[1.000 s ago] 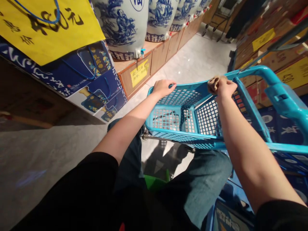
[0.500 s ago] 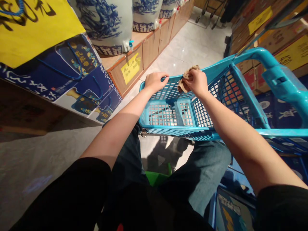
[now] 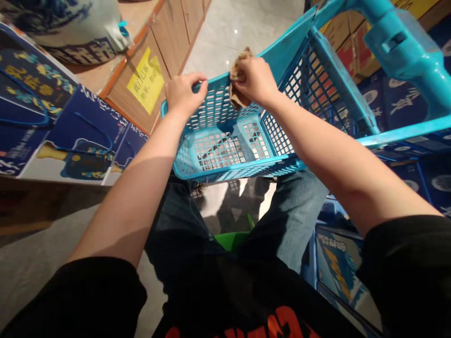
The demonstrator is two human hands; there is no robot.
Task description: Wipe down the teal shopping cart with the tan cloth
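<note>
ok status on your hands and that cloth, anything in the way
Left hand empty, at rim of blue mesh cart basket. Right hand pinching crumpled brown cloth against same rim. Nothing blocking either hand.

Open floor (image 3: 239, 28) ahead, past the far rim of the basket (image 3: 232, 172): clear air for my left hand (image 3: 185, 96). Inside the basket, open space below both hands; mesh walls close it at the sides. My right hand (image 3: 255, 80) is hard by the rim, cloth (image 3: 239, 77) against it. Right: cart handle (image 3: 398, 42) blocks the way to the cartons (image 3: 352, 47). Left: counter (image 3: 169, 42) and gift bags (image 3: 81, 141) bound the gap.
</note>
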